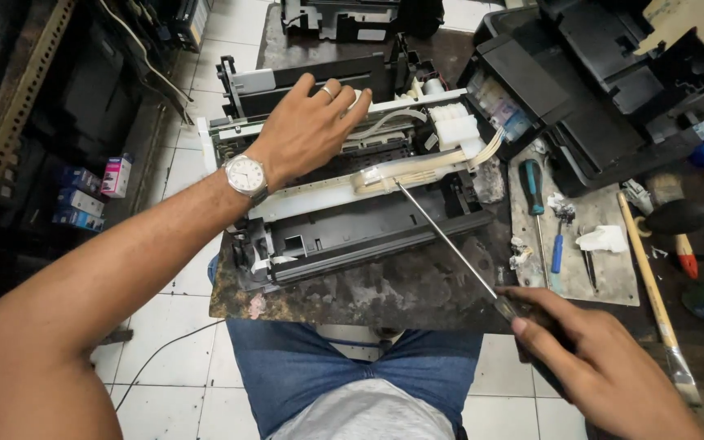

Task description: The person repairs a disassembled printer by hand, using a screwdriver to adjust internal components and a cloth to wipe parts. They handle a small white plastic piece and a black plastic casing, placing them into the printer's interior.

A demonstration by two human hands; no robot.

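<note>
The printer [344,195] sits stripped on the stained worktop [385,289], near its front edge, right above the seated person's knees. Its outer shell is already off, so the white rail, the flat ribbon cable and the bundle of thin ink tubes lie bare; the black chassis and the carriage parts remain together, so by my reckoning the teardown is well begun but far from finished. A long screwdriver [446,240] reaches in from the lower right, its tip touching the white clip where the tubes meet the rail.

The right hand [605,367] grips the screwdriver's handle, fingers clenched round it, wrist low by the worktop's edge. The left hand [307,130], wristwatch on, lies palm-down across the top of the printer with fingers spread and flat, pressing rather than grasping, the forearm stretched out long from the shoulder.

Off to the right, spare screwdrivers [535,208], a brush [653,285] and another opened printer [605,90].
</note>
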